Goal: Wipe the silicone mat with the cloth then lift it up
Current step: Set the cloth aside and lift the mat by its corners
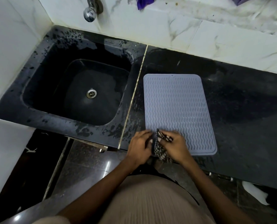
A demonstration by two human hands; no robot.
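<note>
A grey-blue silicone mat (176, 107) with wavy ridges lies flat on the black counter (241, 110), just right of the sink. Both hands are at the mat's near left corner. A bunched black-and-white patterned cloth (161, 147) is held between them. My left hand (140, 148) grips the cloth's left side. My right hand (177, 147) grips its right side, fingers resting over the mat's near edge. The mat's near left corner is hidden under the hands and cloth.
A black sink (79, 91) with a metal drain (91, 93) sits to the left, its rim wet. A chrome tap (91, 12) sticks out of the white marble wall behind. Purple fabric (144, 3) hangs at the top. The dark floor lies below the counter's front edge.
</note>
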